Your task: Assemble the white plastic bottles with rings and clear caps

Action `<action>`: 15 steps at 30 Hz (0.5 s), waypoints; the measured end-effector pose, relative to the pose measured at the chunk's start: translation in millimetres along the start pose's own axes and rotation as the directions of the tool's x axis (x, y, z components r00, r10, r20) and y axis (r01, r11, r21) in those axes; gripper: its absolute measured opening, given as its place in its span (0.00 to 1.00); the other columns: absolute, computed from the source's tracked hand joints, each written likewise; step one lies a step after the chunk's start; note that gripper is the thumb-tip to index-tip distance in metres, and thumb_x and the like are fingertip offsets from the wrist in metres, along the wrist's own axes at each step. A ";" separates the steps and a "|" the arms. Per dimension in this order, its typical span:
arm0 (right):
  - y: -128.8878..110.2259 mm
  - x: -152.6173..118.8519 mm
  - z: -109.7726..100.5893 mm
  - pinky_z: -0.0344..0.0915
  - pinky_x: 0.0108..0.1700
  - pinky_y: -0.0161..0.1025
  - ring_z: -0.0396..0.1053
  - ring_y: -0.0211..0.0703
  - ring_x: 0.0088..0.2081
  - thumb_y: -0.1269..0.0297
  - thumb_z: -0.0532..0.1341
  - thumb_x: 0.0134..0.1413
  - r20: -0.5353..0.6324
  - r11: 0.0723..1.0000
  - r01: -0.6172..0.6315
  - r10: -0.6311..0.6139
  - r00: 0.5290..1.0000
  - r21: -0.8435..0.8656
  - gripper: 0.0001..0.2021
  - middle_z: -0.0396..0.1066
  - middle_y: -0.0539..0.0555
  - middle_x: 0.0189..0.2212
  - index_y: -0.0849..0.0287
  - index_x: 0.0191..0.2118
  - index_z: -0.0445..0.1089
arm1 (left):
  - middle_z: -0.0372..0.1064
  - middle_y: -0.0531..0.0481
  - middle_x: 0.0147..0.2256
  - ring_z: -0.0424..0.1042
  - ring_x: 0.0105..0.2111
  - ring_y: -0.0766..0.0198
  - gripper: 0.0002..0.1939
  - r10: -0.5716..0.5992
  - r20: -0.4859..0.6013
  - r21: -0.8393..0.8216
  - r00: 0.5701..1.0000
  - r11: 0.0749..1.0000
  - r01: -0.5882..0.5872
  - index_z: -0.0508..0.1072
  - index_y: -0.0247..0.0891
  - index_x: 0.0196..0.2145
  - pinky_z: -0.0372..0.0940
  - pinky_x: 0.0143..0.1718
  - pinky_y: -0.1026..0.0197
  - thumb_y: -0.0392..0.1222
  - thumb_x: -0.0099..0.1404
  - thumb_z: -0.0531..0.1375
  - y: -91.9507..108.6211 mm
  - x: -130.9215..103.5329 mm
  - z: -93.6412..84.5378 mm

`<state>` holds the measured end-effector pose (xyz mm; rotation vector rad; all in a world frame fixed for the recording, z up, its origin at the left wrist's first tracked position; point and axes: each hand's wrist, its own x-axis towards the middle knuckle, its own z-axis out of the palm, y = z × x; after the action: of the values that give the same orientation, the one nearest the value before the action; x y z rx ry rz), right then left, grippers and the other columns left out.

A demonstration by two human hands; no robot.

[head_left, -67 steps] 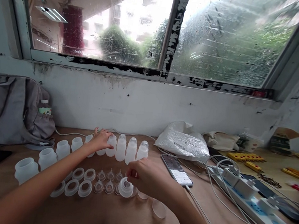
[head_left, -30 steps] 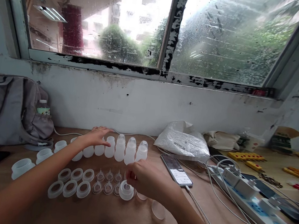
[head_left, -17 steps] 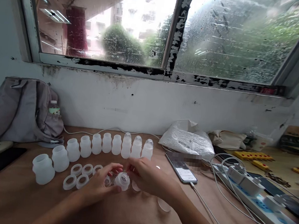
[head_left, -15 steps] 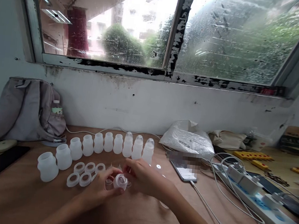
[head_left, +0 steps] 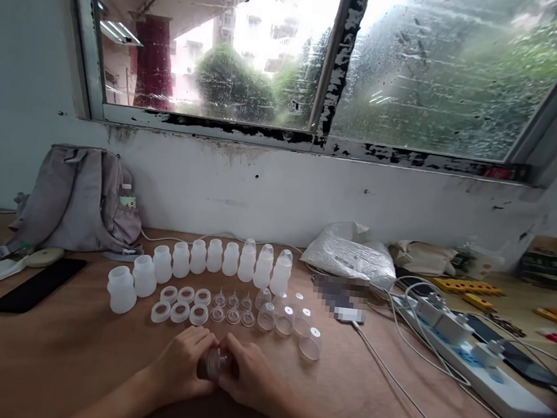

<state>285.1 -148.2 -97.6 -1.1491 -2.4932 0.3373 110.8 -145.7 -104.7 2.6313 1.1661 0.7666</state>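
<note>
Near the table's front edge, my left hand (head_left: 189,364) grips a ring (head_left: 213,364) with a clear nipple in it. My right hand (head_left: 248,375) pinches the nipple's side of the same piece; its fingertips partly hide it. Just beyond my hands lie several white rings (head_left: 179,312) in two rows, with several clear nipples (head_left: 232,316) to their right. Farther right stand several clear domed caps (head_left: 311,344). Behind them, an arc of frosted bottles (head_left: 122,290) stands upright; the three at its right end (head_left: 263,268) have clear caps on.
A black phone (head_left: 38,285) and grey backpack (head_left: 78,199) are on the left. At the right are a charging phone (head_left: 348,313), loose cables, a white power strip (head_left: 508,396) and a silver bag (head_left: 348,254) by the wall.
Both hands have drawn back toward the table's front edge with the held piece, now turned sideways. The rings, nipples and caps show uncovered. The camera view has shifted slightly left.
</note>
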 end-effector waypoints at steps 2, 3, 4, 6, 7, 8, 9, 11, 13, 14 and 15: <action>-0.6 -2.5 2.9 0.52 0.26 0.33 0.65 0.39 0.26 0.72 0.51 0.39 -0.014 0.999 0.027 -0.027 1.000 -0.022 0.09 0.67 0.50 0.26 0.58 0.33 0.56 | 0.67 0.48 0.29 0.64 0.31 0.58 0.12 0.019 0.022 0.009 1.000 1.000 -0.020 0.65 0.38 0.30 0.60 0.33 0.57 0.40 0.46 0.60 4.9 -2.6 -3.5; -0.9 -3.6 3.2 0.52 0.27 0.33 0.64 0.39 0.26 0.72 0.51 0.39 -0.014 0.999 0.047 -0.047 0.999 -0.021 0.10 0.67 0.50 0.26 0.58 0.33 0.56 | 0.67 0.48 0.29 0.64 0.31 0.58 0.12 0.030 0.029 0.006 0.999 1.000 -0.030 0.65 0.38 0.32 0.60 0.34 0.57 0.41 0.47 0.60 6.6 -4.3 -6.4; -0.9 -4.6 2.7 0.53 0.27 0.33 0.64 0.39 0.27 0.72 0.51 0.38 -0.012 0.997 0.069 -0.069 0.998 -0.016 0.11 0.66 0.50 0.26 0.58 0.33 0.56 | 0.67 0.48 0.30 0.65 0.32 0.58 0.13 0.040 0.033 -0.001 0.999 0.999 -0.040 0.66 0.38 0.33 0.60 0.35 0.56 0.42 0.48 0.59 7.2 -6.4 -9.8; 0.9 -6.5 -0.4 0.54 0.28 0.33 0.64 0.40 0.28 0.74 0.51 0.37 -0.014 0.994 0.109 -0.109 0.994 -0.006 0.12 0.66 0.50 0.28 0.58 0.34 0.56 | 0.68 0.49 0.33 0.65 0.35 0.58 0.16 0.044 0.035 -0.012 0.998 0.999 -0.043 0.66 0.39 0.37 0.60 0.38 0.56 0.43 0.49 0.59 3.9 -12.7 -18.0; 3.0 -7.2 -2.6 0.55 0.29 0.33 0.64 0.40 0.30 0.74 0.51 0.37 -0.020 0.993 0.119 -0.119 0.993 -0.004 0.12 0.65 0.51 0.30 0.58 0.34 0.56 | 0.68 0.49 0.35 0.65 0.36 0.58 0.17 0.031 0.032 -0.007 0.999 1.000 -0.031 0.65 0.40 0.39 0.60 0.39 0.57 0.44 0.50 0.59 -0.3 -16.9 -22.4; 5.8 -7.5 -4.8 0.56 0.30 0.33 0.64 0.40 0.31 0.75 0.50 0.37 -0.032 0.993 0.120 -0.120 0.992 -0.004 0.13 0.65 0.52 0.32 0.58 0.34 0.56 | 0.68 0.48 0.36 0.65 0.38 0.58 0.17 0.002 0.017 0.005 1.000 1.000 -0.002 0.65 0.41 0.40 0.60 0.41 0.57 0.44 0.51 0.59 -6.3 -21.7 -26.6; 9.1 -7.6 -6.8 0.56 0.32 0.33 0.63 0.40 0.32 0.76 0.50 0.37 -0.047 0.994 0.111 -0.111 0.993 -0.007 0.13 0.64 0.52 0.33 0.58 0.34 0.56 | 0.68 0.48 0.38 0.66 0.39 0.57 0.18 -0.040 -0.009 0.024 0.999 0.999 0.040 0.65 0.42 0.42 0.60 0.42 0.57 0.45 0.52 0.58 -14.0 -27.1 -30.7; 16.4 -6.6 -8.9 0.57 0.33 0.33 0.63 0.40 0.32 0.77 0.49 0.39 -0.081 0.997 0.077 -0.078 0.994 -0.013 0.13 0.64 0.53 0.34 0.58 0.35 0.56 | 0.68 0.47 0.40 0.66 0.41 0.57 0.18 -0.164 -0.098 0.063 0.981 0.983 0.171 0.63 0.43 0.43 0.60 0.43 0.56 0.47 0.55 0.56 -32.8 -38.5 -37.3; 22.2 -4.5 -7.8 0.57 0.33 0.33 0.63 0.39 0.32 0.76 0.50 0.41 -0.102 0.998 0.051 -0.053 0.993 -0.020 0.13 0.63 0.53 0.34 0.59 0.37 0.56 | 0.66 0.48 0.42 0.66 0.41 0.57 0.18 -0.305 -0.182 0.075 0.935 0.944 0.322 0.61 0.44 0.45 0.61 0.43 0.56 0.49 0.57 0.53 -53.3 -49.4 -41.5; 24.1 -3.2 -6.3 0.57 0.32 0.33 0.63 0.39 0.31 0.75 0.50 0.42 -0.105 0.999 0.045 -0.047 0.993 -0.022 0.13 0.63 0.53 0.34 0.59 0.38 0.56 | 0.66 0.48 0.42 0.66 0.41 0.58 0.17 -0.380 -0.214 0.074 0.900 0.912 0.403 0.60 0.44 0.45 0.62 0.41 0.56 0.50 0.58 0.51 -63.0 -54.2 -42.6; 25.1 -2.1 -4.5 0.57 0.31 0.33 0.63 0.39 0.31 0.74 0.51 0.44 -0.105 0.999 0.043 -0.045 0.993 -0.025 0.13 0.63 0.53 0.35 0.59 0.39 0.57 | 0.66 0.48 0.42 0.67 0.40 0.58 0.17 -0.442 -0.243 0.078 0.863 0.878 0.472 0.60 0.43 0.45 0.63 0.40 0.56 0.50 0.59 0.50 -71.9 -58.4 -43.2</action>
<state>305.2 -133.5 -103.2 -1.0897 -2.4321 0.2310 9.1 -141.7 -115.2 2.2484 1.8749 0.9141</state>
